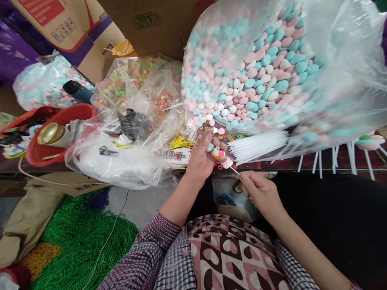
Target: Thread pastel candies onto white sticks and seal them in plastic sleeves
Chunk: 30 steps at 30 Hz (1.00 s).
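- On the worktop [256, 165], a large clear bag [347, 52] at 1 o'clock from the candy skewer [226, 162] holds a heap of pink, blue and white sweets [266, 82].
- Another clear bag [171, 66], at 10 o'clock, contains small multicoloured pieces.
- Between 9 and 10 o'clock, farther off, a smaller clear bag [45, 86] holds more pastel sweets.
- At 9 o'clock, a red basin [33, 155] contains a gold-coloured bowl [45, 133] and a white cup [64, 140].
- The candy skewer is between the person's two hands, over the worktop's near edge; its long axis slants from 10 to 4 o'clock, the bare stick pointing to 4.
- The left hand [201, 157] curls its fingers around the sweet-covered end, partly hiding it.
- The right hand [256, 186] pinches the bare stick.
- White sticks [260, 147] lie bundled between 2 and 3 o'clock.
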### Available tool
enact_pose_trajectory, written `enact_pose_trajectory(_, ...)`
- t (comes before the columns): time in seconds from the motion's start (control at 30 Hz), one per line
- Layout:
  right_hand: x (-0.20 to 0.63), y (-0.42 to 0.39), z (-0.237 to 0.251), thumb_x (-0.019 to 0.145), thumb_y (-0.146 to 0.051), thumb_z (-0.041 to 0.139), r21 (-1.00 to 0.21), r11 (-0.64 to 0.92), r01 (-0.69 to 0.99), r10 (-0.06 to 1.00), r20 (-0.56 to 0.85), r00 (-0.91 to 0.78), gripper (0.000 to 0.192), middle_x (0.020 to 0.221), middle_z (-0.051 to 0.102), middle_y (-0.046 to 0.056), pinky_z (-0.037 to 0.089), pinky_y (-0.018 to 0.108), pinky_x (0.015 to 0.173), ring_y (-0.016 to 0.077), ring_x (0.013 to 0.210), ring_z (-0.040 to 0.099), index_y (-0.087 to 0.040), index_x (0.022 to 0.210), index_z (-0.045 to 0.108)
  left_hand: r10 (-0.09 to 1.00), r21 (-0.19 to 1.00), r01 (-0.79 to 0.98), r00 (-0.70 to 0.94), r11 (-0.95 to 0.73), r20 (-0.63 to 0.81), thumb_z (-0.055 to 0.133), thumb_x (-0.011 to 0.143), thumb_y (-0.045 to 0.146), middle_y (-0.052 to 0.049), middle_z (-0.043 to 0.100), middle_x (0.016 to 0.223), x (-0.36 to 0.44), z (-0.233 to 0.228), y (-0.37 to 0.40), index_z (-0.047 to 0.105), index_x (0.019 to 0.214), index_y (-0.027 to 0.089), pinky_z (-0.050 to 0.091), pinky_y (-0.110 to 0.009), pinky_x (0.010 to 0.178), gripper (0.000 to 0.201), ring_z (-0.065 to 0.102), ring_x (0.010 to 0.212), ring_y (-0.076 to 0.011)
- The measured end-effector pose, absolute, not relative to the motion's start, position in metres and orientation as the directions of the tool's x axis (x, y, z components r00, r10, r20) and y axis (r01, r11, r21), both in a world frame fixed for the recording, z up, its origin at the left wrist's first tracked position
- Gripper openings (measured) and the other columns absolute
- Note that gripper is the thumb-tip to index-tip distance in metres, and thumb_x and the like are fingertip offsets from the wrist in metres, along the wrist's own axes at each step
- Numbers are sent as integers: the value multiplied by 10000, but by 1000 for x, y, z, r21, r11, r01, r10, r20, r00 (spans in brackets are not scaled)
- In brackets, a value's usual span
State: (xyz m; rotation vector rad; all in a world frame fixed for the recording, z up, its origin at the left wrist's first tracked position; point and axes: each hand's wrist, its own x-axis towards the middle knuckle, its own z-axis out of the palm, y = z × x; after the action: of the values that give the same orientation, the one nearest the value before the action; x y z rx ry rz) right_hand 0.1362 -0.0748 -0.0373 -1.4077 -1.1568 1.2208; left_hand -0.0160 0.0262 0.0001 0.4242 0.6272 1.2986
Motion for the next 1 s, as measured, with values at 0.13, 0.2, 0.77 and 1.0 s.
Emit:
enact_pose_trajectory(0.13,133,-74,-39,868,-414,630,-991,-58,119,983,-35,181,240,530,537,-43,393,227,445,90,459,447,-198,926,715,967,612,-750,157,250,-203,699,824,334,22,638,721,-9,1,21,635,1029,218,496,-248,585,244,663,677,-143)
enact_pose_trajectory(0.2,133,-74,-38,859,-419,640,-992,-94,90,975,-73,210,252,557,564,-35,371,221,407,90,455,448,-198,951,720,966,604,-756,153,250,-208,681,837,312,4,663,778,-7,2,20,634,1003,210,519,-267,642,200,672,712,-145)
enact_pose_trajectory(0.77,131,-72,-40,762,-423,721,-967,-243,-79,947,-254,197,309,619,640,-10,390,216,412,100,496,515,-183,956,722,953,575,-787,52,224,-299,500,958,323,10,630,674,-14,-2,35,633,854,176,527,-303,717,224,645,651,-127)
enact_pose_trajectory(1.0,131,-72,-36,765,-416,719,-970,-235,-64,948,-243,206,302,629,646,-9,414,214,435,101,516,533,-182,955,716,961,596,-783,9,178,-276,454,977,386,22,611,655,-20,4,45,616,861,202,509,-295,730,271,618,632,-116)
